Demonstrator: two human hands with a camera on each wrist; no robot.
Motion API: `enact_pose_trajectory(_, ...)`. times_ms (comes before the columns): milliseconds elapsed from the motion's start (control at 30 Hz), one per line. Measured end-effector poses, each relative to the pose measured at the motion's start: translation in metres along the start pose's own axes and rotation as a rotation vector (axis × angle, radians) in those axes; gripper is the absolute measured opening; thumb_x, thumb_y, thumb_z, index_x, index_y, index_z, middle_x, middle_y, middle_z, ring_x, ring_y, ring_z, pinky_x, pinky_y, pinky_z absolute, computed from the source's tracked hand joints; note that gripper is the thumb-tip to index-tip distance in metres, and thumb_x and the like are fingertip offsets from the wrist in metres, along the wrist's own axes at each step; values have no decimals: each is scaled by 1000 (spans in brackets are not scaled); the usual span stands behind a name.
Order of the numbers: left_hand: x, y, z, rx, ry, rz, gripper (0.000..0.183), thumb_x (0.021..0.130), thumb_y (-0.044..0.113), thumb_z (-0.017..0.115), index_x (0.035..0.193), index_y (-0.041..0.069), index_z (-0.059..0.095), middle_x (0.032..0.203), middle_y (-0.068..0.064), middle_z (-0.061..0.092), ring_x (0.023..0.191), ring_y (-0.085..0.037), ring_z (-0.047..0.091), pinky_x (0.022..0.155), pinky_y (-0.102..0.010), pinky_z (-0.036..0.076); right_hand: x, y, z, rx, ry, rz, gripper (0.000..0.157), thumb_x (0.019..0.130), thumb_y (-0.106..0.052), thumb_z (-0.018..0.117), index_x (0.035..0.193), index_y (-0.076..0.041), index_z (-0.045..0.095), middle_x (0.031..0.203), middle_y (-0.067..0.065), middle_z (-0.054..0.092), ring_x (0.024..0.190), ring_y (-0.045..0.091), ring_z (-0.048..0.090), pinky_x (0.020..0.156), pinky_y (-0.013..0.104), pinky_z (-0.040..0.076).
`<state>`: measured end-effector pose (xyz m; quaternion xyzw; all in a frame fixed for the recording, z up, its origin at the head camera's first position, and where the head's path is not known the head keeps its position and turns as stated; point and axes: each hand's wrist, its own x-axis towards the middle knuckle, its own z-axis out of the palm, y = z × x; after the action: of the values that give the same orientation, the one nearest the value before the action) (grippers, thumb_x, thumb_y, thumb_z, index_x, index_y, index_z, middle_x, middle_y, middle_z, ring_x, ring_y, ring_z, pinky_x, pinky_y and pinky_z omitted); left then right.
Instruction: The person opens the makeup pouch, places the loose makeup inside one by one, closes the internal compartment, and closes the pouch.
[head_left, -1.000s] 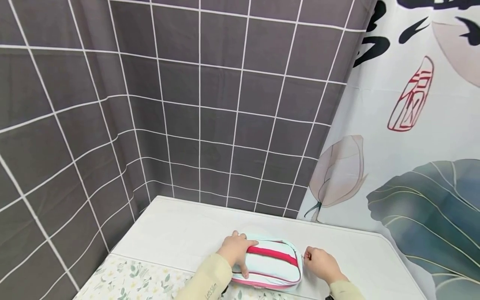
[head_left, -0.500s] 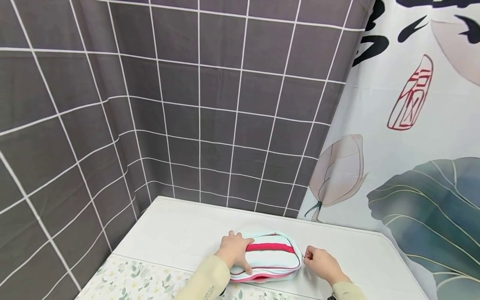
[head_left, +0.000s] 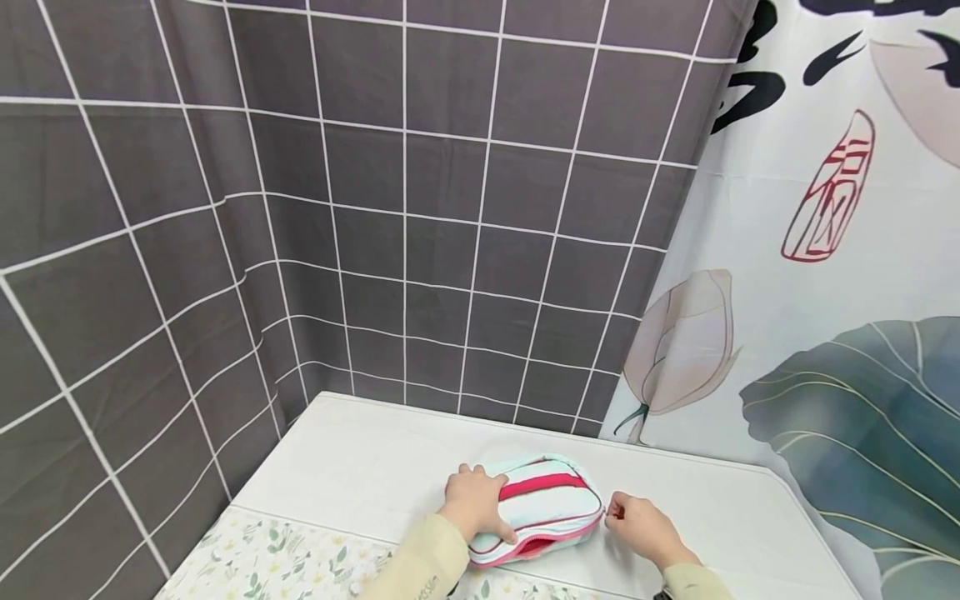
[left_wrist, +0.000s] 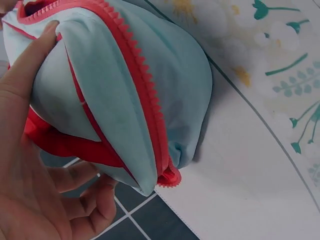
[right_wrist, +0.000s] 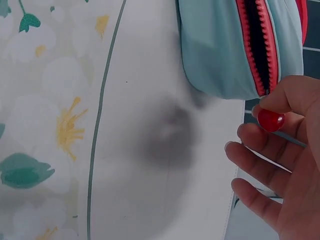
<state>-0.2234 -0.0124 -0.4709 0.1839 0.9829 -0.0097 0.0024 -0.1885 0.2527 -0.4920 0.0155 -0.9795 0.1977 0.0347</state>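
A light blue pouch with a red stripe point(head_left: 551, 502), shaped like a pencil case, lies on the table. My left hand point(head_left: 474, 500) grips its left end, thumb on the near side and fingers across the far side. At the pouch's right end, my right hand point(head_left: 641, 525) pinches a round red zipper pull point(right_wrist: 270, 121) between thumb and index finger; the other fingers are loosely bent. The red zipper point(right_wrist: 270, 50) is parted above the pull, with a dark gap between its teeth. In the left wrist view, the red teeth point(left_wrist: 142, 75) curve along the pouch's side.
Under the pouch is a white tabletop point(head_left: 375, 450) with a floral cloth strip point(head_left: 277, 550) along the near side. A dark gridded curtain point(head_left: 442, 208) hangs behind and to the left. A white printed curtain point(head_left: 750, 350) hangs at the right.
The pouch has turned, its right end swinging away from me. The zipper gap on the near side shows wider, and the left hand has turned with the pouch. The right hand has hardly moved.
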Motion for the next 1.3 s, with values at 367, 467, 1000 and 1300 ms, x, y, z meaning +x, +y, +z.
enact_pose_trajectory(367,0,10,1,43,17,-73,93,46,79,66,124,29,57,93,-13,57,78,-26,49,53,-36,42,-1,-8,2,44,26,-34,13,72,-8,61,70,-14,50,60,-5,42,55,12,39,50,29,33)
enact_pose_trajectory(467,1,11,1,43,8,-82,94,46,79,66,125,29,56,92,-13,57,78,-25,48,53,-36,43,-3,-9,3,52,34,-38,14,71,-8,62,70,-14,50,59,-5,42,55,11,39,50,29,33)
enact_pose_trajectory(1000,3,9,5,18,5,-88,94,45,78,68,122,26,56,91,-14,55,77,-26,48,54,-36,43,-14,-27,16,54,9,-116,16,69,-7,64,67,-15,50,57,-7,40,52,8,36,49,24,29)
enact_pose_trajectory(1300,-1,11,-2,24,-4,-87,94,46,78,68,123,26,56,93,-15,55,78,-26,48,54,-36,44,-19,-36,18,63,-17,-209,17,69,-9,64,66,-16,48,55,-9,38,50,3,33,48,23,29)
